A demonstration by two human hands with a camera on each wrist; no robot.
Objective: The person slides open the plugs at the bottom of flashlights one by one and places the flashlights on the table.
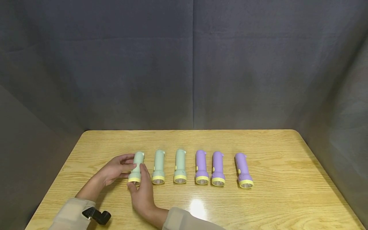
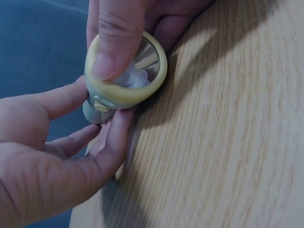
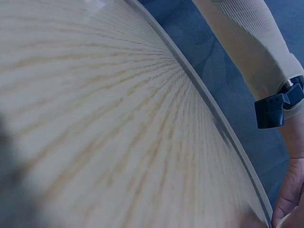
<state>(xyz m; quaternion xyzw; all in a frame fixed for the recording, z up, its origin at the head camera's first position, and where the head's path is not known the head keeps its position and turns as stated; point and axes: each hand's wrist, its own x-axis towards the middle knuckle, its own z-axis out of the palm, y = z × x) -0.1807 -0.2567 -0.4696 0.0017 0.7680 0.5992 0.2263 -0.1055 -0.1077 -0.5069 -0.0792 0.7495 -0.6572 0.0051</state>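
At the left end of a row, a pale green flashlight (image 1: 139, 157) with a yellow head lies between both hands. My left hand (image 1: 113, 169) holds its left side, thumb on the body. My right hand (image 1: 145, 195) grips it from the near right, fingers along the side and thumb at the head. In the left wrist view the right thumb (image 2: 118, 45) presses over the yellow rim (image 2: 126, 98), covering part of the lens. Two more pale green flashlights, a nearer one (image 1: 159, 164) and a farther one (image 1: 180, 163), lie to the right, lenses facing me.
Three purple flashlights continue the row: one (image 1: 201, 164), a second close beside it (image 1: 218, 164), and a third, slightly tilted (image 1: 242, 167). All lie on a wooden table (image 1: 273, 204). Dark grey curtains (image 1: 138, 70) surround it. A black device (image 1: 96, 215) sits on the left sleeve.
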